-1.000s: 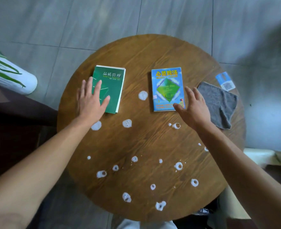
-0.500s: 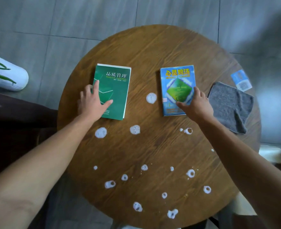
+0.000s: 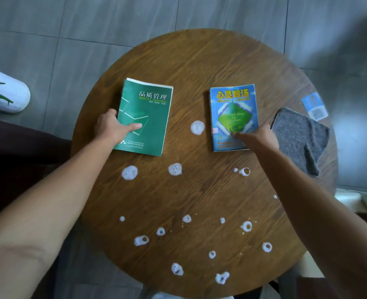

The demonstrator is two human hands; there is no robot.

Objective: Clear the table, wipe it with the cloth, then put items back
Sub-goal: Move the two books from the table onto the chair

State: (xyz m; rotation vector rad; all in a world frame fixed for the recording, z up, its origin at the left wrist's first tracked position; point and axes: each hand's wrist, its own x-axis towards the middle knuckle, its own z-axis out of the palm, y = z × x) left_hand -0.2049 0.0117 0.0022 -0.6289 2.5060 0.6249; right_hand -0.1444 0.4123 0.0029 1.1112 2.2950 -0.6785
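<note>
A green book (image 3: 148, 113) lies on the left of the round wooden table (image 3: 199, 61). My left hand (image 3: 111, 128) grips its left edge, thumb on the cover and fingers hidden under it. A blue book (image 3: 232, 108) lies to the right. My right hand (image 3: 258, 137) grips its lower right corner, thumb across the cover. A grey cloth (image 3: 299, 137) lies flat by the table's right edge, just right of my right hand. Several white foam blobs (image 3: 175, 168) dot the near half of the table.
A blue and white card (image 3: 315, 106) lies at the table's right edge beyond the cloth. A white plant pot (image 3: 8, 93) with green leaves stands on the grey tiled floor at the left. Dark furniture (image 3: 16, 152) lies beside the table's left side.
Both hands have gone from hovering open over the books to closing on them: the left on the green book's left edge, the right on the blue book's lower right corner.
</note>
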